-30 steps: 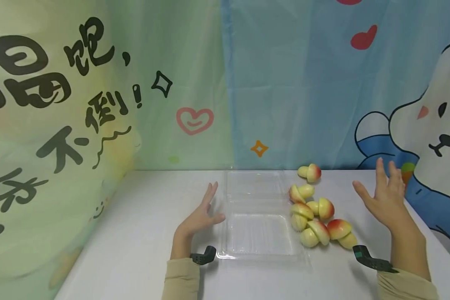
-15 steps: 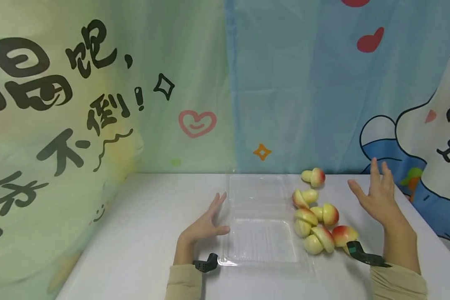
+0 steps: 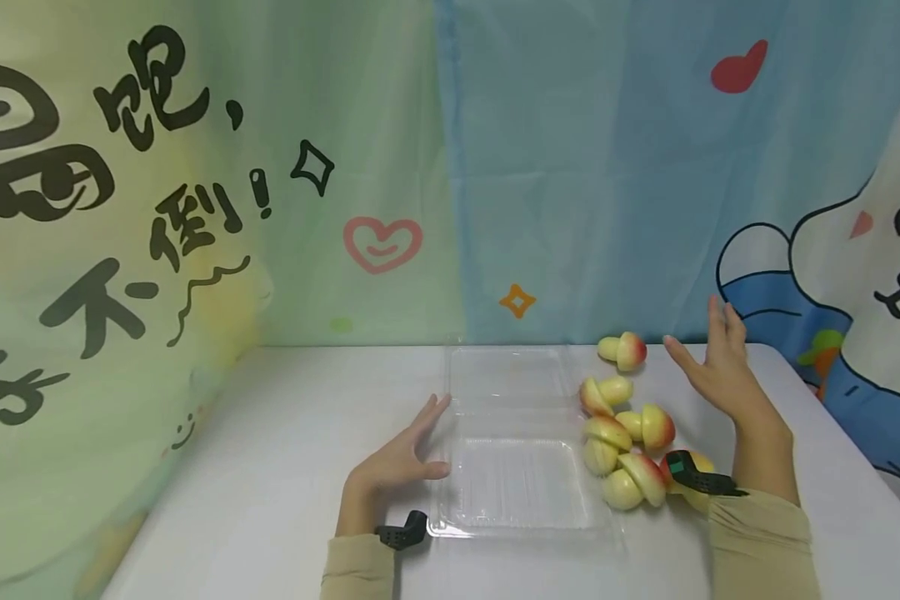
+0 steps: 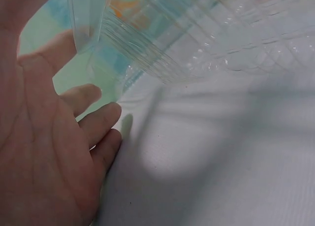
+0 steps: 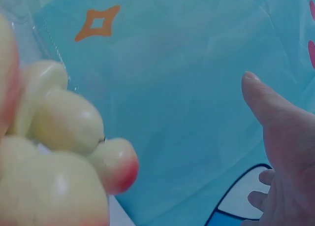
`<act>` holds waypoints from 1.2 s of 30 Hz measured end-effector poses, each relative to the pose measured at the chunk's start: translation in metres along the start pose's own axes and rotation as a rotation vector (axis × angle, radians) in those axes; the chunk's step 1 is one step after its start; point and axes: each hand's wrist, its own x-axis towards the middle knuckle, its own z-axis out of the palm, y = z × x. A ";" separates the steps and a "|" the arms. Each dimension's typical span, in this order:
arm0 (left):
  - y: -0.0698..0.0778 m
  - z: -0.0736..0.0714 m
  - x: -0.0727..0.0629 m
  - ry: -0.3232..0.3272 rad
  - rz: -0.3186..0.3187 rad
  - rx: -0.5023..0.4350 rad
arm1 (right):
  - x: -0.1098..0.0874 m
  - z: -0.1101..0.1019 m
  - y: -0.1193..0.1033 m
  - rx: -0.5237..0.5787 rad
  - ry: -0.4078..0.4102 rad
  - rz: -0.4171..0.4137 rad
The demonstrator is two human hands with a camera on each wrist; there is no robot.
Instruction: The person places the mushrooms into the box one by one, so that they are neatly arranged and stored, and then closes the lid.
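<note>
An unfolded clear plastic clamshell box [image 3: 521, 483] lies on the white table. My left hand [image 3: 401, 454] is at its left side, fingers extended and thumb toward the rim; in the left wrist view the index finger [image 4: 61, 51] overlaps the plastic edge, and firm contact is hard to tell. Several yellow-and-red toy mushrooms [image 3: 633, 482] cluster along the box's right side, and one mushroom [image 3: 624, 351] lies apart at the back. My right hand [image 3: 720, 371] is raised to the right of them, fingers spread, holding nothing. A wrist camera [image 3: 693, 475] partly hides the nearest right mushroom.
A printed curtain [image 3: 570, 167] hangs directly behind the table's back edge, and another printed cloth [image 3: 120, 292] runs along the left side. White tabletop [image 3: 270, 483] shows left of the box. The table's right edge lies beyond my right forearm.
My right hand has moved left, closer to the mushrooms, and its wrist camera now covers part of one. The left hand has barely moved. Box and mushrooms stay in place; the view shifts slightly.
</note>
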 end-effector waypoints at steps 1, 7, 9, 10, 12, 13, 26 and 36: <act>0.000 0.000 0.000 -0.005 0.004 -0.002 | 0.002 0.001 0.000 0.007 -0.009 -0.002; -0.002 0.006 0.000 -0.033 0.000 -0.018 | 0.012 0.008 0.005 -0.017 -0.091 0.011; -0.003 0.008 0.001 -0.039 -0.002 -0.019 | 0.015 0.011 0.008 -0.030 -0.112 0.004; -0.004 0.009 0.001 -0.040 -0.007 -0.017 | 0.016 0.012 0.009 -0.031 -0.115 -0.004; -0.004 0.009 0.000 -0.041 -0.015 -0.015 | 0.019 0.015 0.010 -0.027 -0.111 -0.022; -0.004 0.009 0.000 -0.040 -0.017 -0.012 | 0.020 0.017 0.011 -0.027 -0.107 -0.031; 0.001 0.000 0.000 -0.033 -0.032 0.027 | 0.040 0.036 0.026 -0.010 -0.161 -0.030; 0.000 -0.002 0.001 -0.028 -0.029 0.022 | 0.047 0.054 0.037 0.019 -0.181 -0.085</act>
